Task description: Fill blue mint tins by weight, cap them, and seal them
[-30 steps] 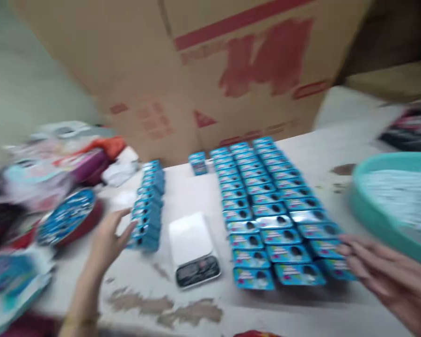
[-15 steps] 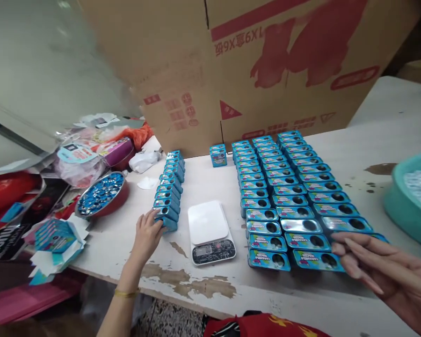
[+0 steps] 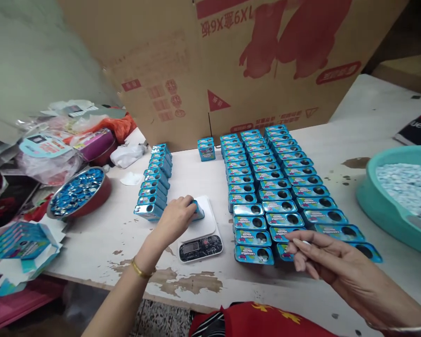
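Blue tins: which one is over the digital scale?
The blue tin gripped by the left hand, over the digital scale; every other such tin is away from the scale.

Your digital scale (image 3: 195,225) has a white plate and a black display panel with pale markings. At your right, the basin (image 3: 382,201) is teal; at left, the bowl (image 3: 100,194) is red outside.

Matt brown cardboard box (image 3: 154,56), glossy blue tins (image 3: 254,253)
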The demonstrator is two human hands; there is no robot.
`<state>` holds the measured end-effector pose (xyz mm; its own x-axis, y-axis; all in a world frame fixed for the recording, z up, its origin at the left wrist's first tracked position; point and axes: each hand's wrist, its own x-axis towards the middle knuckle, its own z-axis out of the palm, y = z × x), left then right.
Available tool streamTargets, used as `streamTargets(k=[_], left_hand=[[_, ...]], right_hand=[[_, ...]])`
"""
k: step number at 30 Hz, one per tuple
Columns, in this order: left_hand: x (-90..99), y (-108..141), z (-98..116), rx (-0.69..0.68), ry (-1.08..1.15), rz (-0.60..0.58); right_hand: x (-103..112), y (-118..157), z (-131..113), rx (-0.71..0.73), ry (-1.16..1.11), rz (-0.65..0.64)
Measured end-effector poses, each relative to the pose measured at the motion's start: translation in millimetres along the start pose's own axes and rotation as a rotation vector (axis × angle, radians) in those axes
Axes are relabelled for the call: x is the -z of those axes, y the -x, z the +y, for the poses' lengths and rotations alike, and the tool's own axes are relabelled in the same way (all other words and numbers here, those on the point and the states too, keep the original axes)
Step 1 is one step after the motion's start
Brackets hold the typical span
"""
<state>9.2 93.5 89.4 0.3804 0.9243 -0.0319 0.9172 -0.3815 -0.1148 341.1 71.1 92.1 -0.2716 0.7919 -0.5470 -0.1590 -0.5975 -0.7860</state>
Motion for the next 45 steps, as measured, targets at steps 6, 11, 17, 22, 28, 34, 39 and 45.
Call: streamTargets(k=[6,11,17,22,28,34,39,45], left_hand=[[8.4,8,-8,0.04,0.191,0.172],[-3.8,58,-21,0.349,0.385,0.429],[-72.1,132,-13,0.696,0.517,0.403],[-110.7,159,6,0.804,0.62,0.397],[-124.0,160,8,0.802,0.662,0.446],[-117.5,150,8,0.784,0.672,0.521],[-110.8,135,9,0.742,0.697,0.535],[-111.2,134,10,0.736,0.71,0.516]], right_hand=[[1,-4,-4,-0.01,0.044,0.082],[-6,-9,-4,-0.014,0.136,0.064],[-20,-21,-5,0.052,0.296,-0.12],[-50,-36,-16,0.074,0.454,-0.293],[-90,-59,-21,0.141,0.502,-0.425],[-121,-81,-22,0.237,0.642,-0.451],[-149,-101,-24,0.451,0.869,-0.407],[-168,-120,-20,0.62,1.049,-0.401]])
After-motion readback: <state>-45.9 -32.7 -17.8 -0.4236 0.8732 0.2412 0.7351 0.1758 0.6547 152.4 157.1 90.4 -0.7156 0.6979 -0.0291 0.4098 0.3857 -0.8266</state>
